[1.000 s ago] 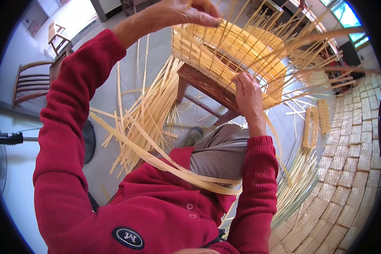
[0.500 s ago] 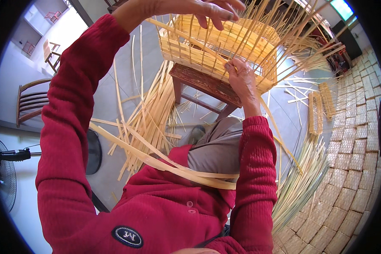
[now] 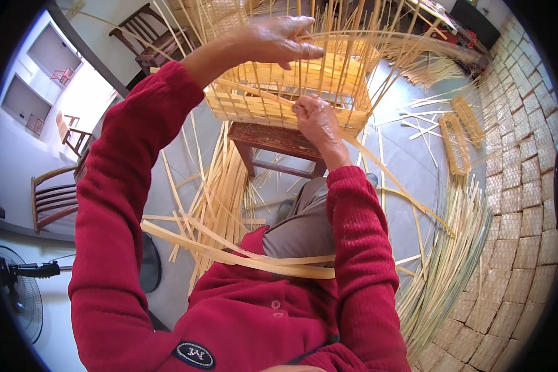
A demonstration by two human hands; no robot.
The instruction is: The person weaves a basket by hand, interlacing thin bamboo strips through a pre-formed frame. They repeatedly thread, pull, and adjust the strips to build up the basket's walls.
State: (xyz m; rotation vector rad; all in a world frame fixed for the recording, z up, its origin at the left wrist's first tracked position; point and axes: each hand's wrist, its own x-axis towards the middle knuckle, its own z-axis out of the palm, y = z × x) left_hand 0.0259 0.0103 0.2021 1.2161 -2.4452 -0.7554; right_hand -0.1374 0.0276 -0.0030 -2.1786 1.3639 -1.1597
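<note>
An unfinished rectangular basket (image 3: 241,111) of yellow bamboo strips sits on a worn red-brown wooden stool (image 3: 272,137), with tall stakes (image 3: 375,68) rising from its walls. My right hand (image 3: 321,127) is closed at the near wall, thumb and fingers pinching a flat bamboo strip (image 3: 257,92) that slants up to the left among the stakes. Above the basket's left part, my left hand (image 3: 279,40) reaches in front of the stakes with its fingers stretched and apart, holding nothing. Two long strips (image 3: 291,270) lie across my lap.
A heap of strips (image 3: 214,192) covers the floor left of the stool. To the right lie thin greenish splints (image 3: 449,266) and small woven frames (image 3: 455,142), beside stacked woven pieces (image 3: 517,217). Wooden chairs (image 3: 52,195) and a fan (image 3: 21,291) stand left.
The whole view has shifted, so the basket and stool now appear lower and farther left. My left fingers, bent down before, are straighter. My right hand keeps its pinch on the strip.
</note>
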